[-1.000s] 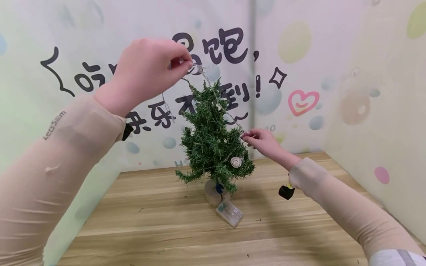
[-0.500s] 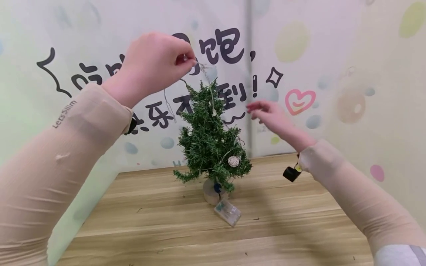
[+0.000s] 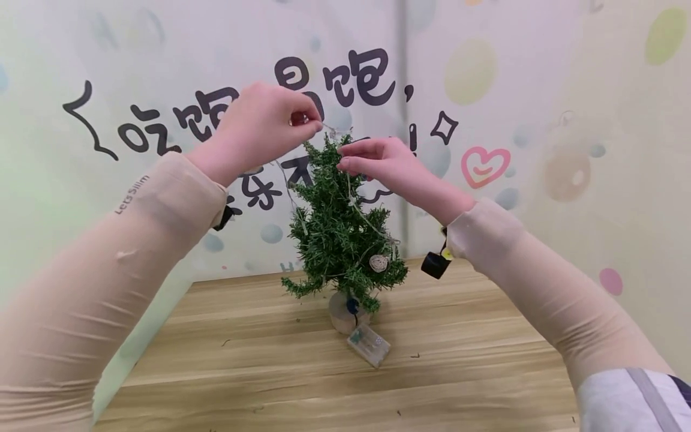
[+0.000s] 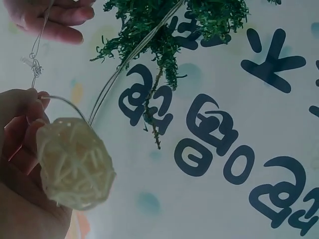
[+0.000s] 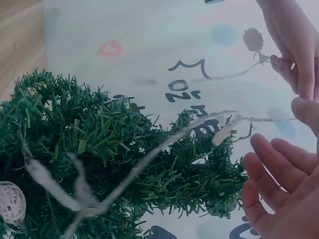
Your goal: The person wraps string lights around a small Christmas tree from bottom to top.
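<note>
A small green artificial Christmas tree [image 3: 335,234] stands upright on a round base [image 3: 340,315]. Wire string lights [image 5: 154,152] run down its side. In the head view my left hand [image 3: 264,129] is left of the treetop, pinching the wire between thumb and fingers. From that wire a pale woven ball [image 4: 75,164] hangs against the left palm. My right hand [image 3: 394,171] is at the right of the treetop, its fingers loosely bent and spread from the thumb in the right wrist view. The wire passes by its thumb; whether they touch I cannot tell.
A clear battery box [image 3: 369,345] lies on the wooden table [image 3: 243,372] in front of the base. Another woven ball [image 3: 379,262] sits low on the tree's right side. Behind stands a printed wall [image 3: 480,78]. Small green bits are scattered on the table.
My right hand has let go of the wire at the tree's right side, then moved up and left to the treetop. My left hand, still pinching the wire, has come lower and slightly right.
</note>
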Demonstrator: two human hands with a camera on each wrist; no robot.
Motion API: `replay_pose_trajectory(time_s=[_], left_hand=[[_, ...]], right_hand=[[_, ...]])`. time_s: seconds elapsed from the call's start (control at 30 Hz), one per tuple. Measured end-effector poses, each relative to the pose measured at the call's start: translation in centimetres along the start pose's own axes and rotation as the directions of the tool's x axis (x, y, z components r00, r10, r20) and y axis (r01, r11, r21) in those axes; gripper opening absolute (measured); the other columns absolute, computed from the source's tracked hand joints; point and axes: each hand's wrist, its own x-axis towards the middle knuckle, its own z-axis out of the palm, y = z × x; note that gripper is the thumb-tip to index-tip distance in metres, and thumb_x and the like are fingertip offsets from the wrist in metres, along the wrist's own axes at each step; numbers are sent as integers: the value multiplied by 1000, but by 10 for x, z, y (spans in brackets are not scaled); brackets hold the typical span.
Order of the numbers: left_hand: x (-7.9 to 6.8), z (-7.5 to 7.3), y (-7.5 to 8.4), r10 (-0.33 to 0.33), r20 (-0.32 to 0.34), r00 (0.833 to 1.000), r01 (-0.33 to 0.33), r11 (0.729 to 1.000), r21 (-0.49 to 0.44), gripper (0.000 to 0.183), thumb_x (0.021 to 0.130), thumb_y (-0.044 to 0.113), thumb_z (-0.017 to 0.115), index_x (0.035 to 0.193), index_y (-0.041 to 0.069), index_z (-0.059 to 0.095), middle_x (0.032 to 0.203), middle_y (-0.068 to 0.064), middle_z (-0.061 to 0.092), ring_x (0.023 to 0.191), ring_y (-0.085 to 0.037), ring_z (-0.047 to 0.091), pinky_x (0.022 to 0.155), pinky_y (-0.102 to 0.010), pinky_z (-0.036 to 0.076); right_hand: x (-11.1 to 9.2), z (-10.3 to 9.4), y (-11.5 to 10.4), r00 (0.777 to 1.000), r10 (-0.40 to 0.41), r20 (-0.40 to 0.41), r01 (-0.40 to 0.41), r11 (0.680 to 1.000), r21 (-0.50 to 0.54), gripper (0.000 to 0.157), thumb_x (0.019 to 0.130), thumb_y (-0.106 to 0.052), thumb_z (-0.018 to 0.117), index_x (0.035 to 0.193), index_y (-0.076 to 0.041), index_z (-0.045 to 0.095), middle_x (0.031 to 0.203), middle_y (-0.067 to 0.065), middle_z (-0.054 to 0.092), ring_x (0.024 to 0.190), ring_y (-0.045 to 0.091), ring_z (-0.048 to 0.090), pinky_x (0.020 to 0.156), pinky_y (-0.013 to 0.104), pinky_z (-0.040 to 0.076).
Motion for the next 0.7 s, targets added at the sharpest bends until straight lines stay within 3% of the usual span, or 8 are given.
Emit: replay_pose_trajectory(time_s=[0.27, 0.37, 0.43, 0.47, 0.57, 0.63, 0.7], left_hand=[[-1, 9, -5, -22, 18, 1000, 24, 994, -104, 16, 87, 26, 52, 88, 18, 66, 74, 5, 59, 59, -12, 48, 58, -25, 37], [0, 10, -8, -65, 80, 995, 83, 967, -242, 19, 85, 32, 55, 90, 18, 66, 75, 1, 59, 56, -15, 48, 56, -26, 39], [-1, 10, -14, -98, 188, 977, 164, 909, -382, 23, 83, 38, 58, 92, 18, 66, 77, -4, 59, 56, -18, 50, 55, -27, 42], [-2, 11, -18, -104, 256, 961, 214, 866, -451, 26, 82, 39, 59, 93, 17, 66, 78, -8, 59, 55, -19, 50, 54, -28, 44], [-9, 15, -32, -80, 462, 883, 367, 732, -575, 33, 79, 41, 61, 98, 14, 64, 84, -15, 57, 58, -20, 53, 54, -32, 47], [-14, 20, -40, -30, 544, 838, 417, 679, -604, 36, 81, 40, 59, 104, 12, 62, 87, -17, 57, 62, -20, 55, 56, -35, 48], [-20, 25, -47, -2, 586, 811, 454, 635, -626, 37, 83, 39, 57, 107, 11, 61, 90, -17, 56, 64, -19, 55, 58, -35, 48]], right_hand=[[9, 0, -5, 1000, -2, -12, 3, 1000, 21, 30, 80, -30, 64, 99, -6, 66, 87, 9, 64, 83, 24, 55, 78, 36, 45], [9, -2, -7, 997, -31, -75, 34, 998, 47, 29, 79, -28, 65, 95, -4, 67, 86, 13, 64, 77, 23, 56, 73, 34, 46], [9, -5, -7, 990, -45, -134, 53, 997, 63, 28, 79, -27, 65, 94, -4, 66, 86, 14, 63, 74, 23, 56, 71, 32, 46], [8, -6, -7, 986, -48, -161, 59, 996, 67, 27, 79, -26, 65, 94, -4, 66, 86, 15, 63, 73, 22, 56, 70, 32, 45], [4, -10, -5, 978, -41, -203, 55, 996, 68, 27, 80, -25, 65, 94, -3, 65, 86, 13, 63, 72, 22, 55, 70, 31, 44], [1, -11, -3, 979, -31, -199, 44, 997, 62, 26, 80, -25, 64, 94, -3, 65, 87, 13, 63, 72, 22, 55, 69, 30, 45], [-1, -12, 0, 980, -26, -196, 38, 998, 57, 25, 81, -25, 63, 94, -4, 65, 87, 13, 63, 73, 24, 55, 69, 31, 45]])
